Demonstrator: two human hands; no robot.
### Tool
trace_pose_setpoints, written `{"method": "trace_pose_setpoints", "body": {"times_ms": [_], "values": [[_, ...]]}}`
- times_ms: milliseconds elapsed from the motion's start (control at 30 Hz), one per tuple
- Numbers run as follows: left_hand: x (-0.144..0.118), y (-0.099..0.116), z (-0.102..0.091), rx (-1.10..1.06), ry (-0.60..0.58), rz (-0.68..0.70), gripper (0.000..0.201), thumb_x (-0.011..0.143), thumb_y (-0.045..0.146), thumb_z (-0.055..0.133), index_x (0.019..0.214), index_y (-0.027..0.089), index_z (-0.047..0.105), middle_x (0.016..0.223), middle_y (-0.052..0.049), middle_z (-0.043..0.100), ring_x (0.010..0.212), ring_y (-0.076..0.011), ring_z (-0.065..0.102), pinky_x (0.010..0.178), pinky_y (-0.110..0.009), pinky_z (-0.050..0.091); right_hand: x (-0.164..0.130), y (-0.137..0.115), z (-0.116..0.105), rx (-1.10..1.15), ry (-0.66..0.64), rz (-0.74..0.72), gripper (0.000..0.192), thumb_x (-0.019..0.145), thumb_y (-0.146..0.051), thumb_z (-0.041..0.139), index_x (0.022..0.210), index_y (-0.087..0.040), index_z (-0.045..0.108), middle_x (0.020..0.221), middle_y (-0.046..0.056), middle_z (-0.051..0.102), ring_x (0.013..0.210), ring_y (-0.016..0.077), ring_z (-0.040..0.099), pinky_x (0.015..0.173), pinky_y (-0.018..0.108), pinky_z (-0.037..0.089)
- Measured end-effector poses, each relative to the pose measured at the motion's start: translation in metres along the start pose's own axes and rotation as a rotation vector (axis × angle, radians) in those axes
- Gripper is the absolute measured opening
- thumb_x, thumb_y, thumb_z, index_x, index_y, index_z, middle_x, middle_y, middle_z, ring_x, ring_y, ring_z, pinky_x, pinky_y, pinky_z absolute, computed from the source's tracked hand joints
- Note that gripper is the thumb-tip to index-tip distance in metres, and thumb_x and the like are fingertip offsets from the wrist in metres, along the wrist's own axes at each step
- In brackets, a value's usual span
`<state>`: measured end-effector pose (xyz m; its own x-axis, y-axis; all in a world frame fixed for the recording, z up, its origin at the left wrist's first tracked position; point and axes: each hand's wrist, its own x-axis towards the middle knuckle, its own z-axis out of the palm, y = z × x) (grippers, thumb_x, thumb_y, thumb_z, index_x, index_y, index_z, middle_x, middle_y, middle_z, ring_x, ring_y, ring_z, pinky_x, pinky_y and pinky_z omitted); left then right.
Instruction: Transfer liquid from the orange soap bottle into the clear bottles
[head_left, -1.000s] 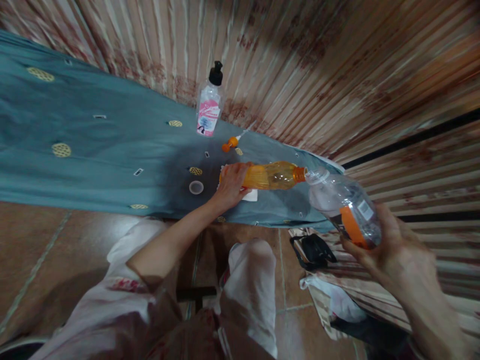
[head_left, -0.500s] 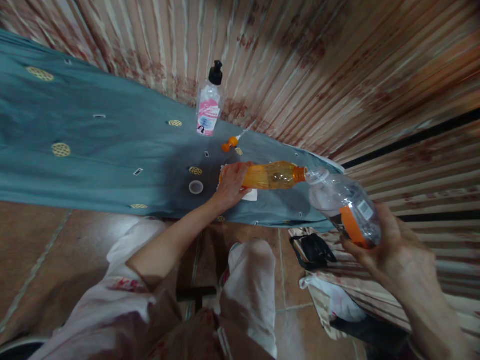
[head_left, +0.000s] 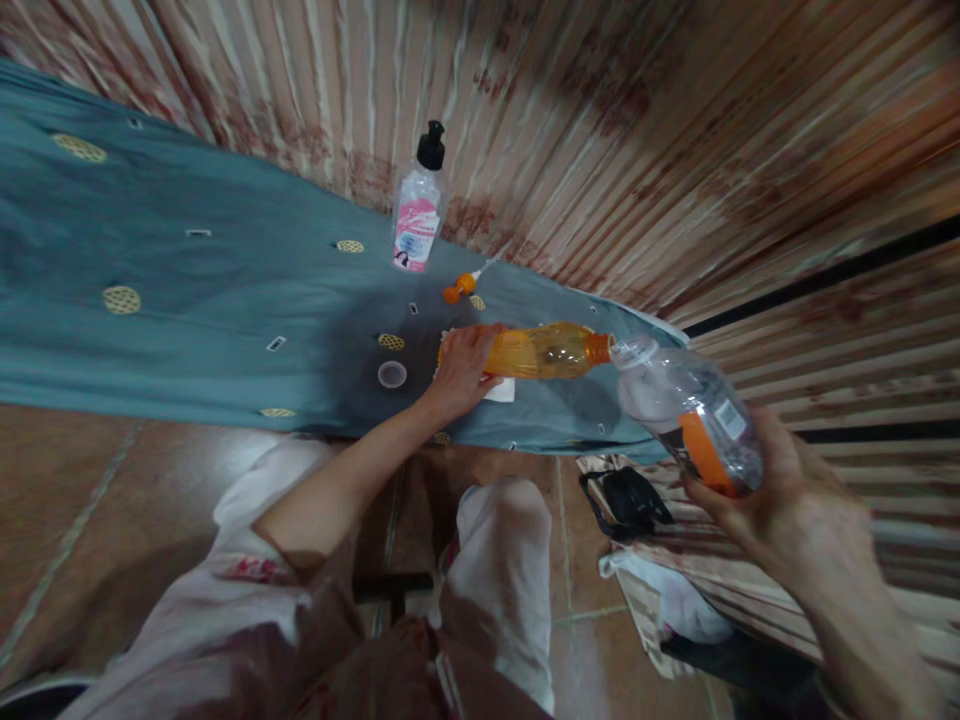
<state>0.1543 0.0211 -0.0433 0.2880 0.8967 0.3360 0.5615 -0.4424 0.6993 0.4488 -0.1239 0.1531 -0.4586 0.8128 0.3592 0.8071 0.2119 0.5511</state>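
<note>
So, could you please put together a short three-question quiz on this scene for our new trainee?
1. True or false: the left hand holds the orange bottle.
2. Which bottle does the right hand hold: A pump bottle, B clear bottle, C none?
3. Fill in: the loose white cap lies on the ___ cloth.

Key: 1 true; 2 B; 3 blue.

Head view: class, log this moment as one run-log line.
left hand: grips orange bottle, tipped sideways | right hand: holds clear bottle, mouths meeting | nearby: pump bottle, white cap on teal cloth
</note>
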Motion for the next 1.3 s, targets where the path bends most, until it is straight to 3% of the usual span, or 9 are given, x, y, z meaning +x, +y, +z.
{"method": "trace_pose_setpoints", "body": {"times_ms": [267, 1000, 1300], "values": [[-0.0006, -0.0013, 0.0016, 0.005, 0.005, 0.006, 0.068, 0.091, 0.039, 0.071, 0.150, 0.018, 0.045, 0.144, -0.019, 0.056, 0.136, -0.0365, 0.049, 0.119, -0.057, 0.034, -0.0015, -0.0006, 0.0006, 0.020, -0.007, 0.023, 0.075, 0.094, -0.055, 0.052, 0.152, -0.008, 0.047, 0.100, 0.017, 0.075, 0.079, 0.0309, 0.071, 0.062, 0.037, 0.055], [0.0000, -0.0017, 0.0026, -0.005, 0.013, -0.002, 0.068, 0.091, 0.041, 0.071, 0.150, 0.020, 0.045, 0.143, -0.018, 0.057, 0.135, -0.0359, 0.049, 0.119, -0.056, 0.035, 0.0030, -0.0017, -0.0012, -0.029, 0.023, -0.011, 0.072, 0.097, -0.060, 0.047, 0.140, -0.002, 0.058, 0.088, 0.016, 0.074, 0.068, 0.0278, 0.068, 0.054, 0.034, 0.048], [-0.0005, -0.0009, 0.0009, -0.024, 0.009, -0.007, 0.068, 0.090, 0.040, 0.072, 0.150, 0.022, 0.045, 0.143, -0.016, 0.056, 0.134, -0.0345, 0.049, 0.119, -0.053, 0.034, 0.0017, -0.0001, -0.0007, 0.003, 0.013, -0.019, 0.072, 0.096, -0.057, 0.050, 0.144, -0.003, 0.054, 0.096, 0.019, 0.075, 0.074, 0.0297, 0.070, 0.058, 0.035, 0.051]]}}
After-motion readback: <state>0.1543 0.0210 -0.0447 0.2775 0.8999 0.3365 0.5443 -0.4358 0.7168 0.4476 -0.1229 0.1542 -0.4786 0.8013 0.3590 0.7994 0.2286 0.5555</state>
